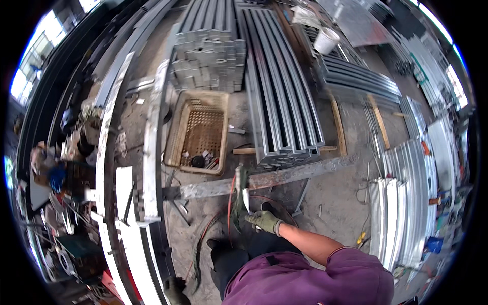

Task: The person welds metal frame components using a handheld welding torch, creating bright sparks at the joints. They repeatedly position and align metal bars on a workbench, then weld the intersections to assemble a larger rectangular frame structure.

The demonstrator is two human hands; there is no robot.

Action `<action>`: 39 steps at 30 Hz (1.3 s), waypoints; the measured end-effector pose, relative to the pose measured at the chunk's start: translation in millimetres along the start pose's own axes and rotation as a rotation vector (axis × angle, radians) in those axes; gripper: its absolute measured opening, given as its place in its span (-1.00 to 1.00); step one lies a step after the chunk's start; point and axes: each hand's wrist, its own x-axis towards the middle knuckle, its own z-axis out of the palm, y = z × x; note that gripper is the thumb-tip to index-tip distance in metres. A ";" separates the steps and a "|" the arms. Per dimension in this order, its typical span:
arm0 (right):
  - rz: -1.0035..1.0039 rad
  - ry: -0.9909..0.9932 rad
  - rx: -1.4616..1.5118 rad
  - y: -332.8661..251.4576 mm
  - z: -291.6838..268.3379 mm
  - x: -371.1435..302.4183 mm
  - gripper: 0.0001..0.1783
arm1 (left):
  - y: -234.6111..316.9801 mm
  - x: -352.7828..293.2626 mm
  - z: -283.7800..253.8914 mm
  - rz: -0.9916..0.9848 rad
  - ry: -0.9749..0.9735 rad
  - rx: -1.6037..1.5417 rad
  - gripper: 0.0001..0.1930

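The right hand (pixel 264 220), in a green glove, sits just below picture centre with its fingers wrapped around a green-handled tool (pixel 240 198) whose pale blade points up toward 12 o'clock. The tool's tip rests at, or just short of, a flat steel bar (pixel 264 179) that runs across the floor from 9 to 3 o'clock; whether they touch cannot be told. A thin red cable (pixel 231 203) loops beside the tool.

The left hand (pixel 175 290), in a dark glove, is low at 7 o'clock, near a long white beam (pixel 129 234). Its fingers are half cut off by the rim, so their state cannot be told.

A woven basket (pixel 198 132) with small parts stands at 11 o'clock from the tool, and stacked steel channels (pixel 284 91) lie at 12 to 1 o'clock.

Risks, as I judge them: the cable lies close to the blade and feet, so it could snag or trip. The bar looks to rest on narrow supports, so sideways pressure might shift it. The one-handed grip may let the tool twist.
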 end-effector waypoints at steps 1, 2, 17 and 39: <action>-0.045 -0.026 -0.026 5.9 -11.9 4.2 -0.42 | 7.1 -21.6 40.1 0.015 -0.076 0.028 -0.65; -0.090 -0.041 -0.059 14.5 -29.6 7.2 -0.37 | 7.7 -39.2 77.5 0.024 -0.160 0.051 -0.59; -0.468 0.300 -0.578 54.9 -235.3 -103.7 0.21 | -55.3 -144.8 533.1 0.882 -1.768 0.942 -0.57; -0.134 0.992 0.772 139.4 -443.0 -103.8 -0.62 | -123.4 -238.6 738.0 0.974 -1.348 1.040 -0.38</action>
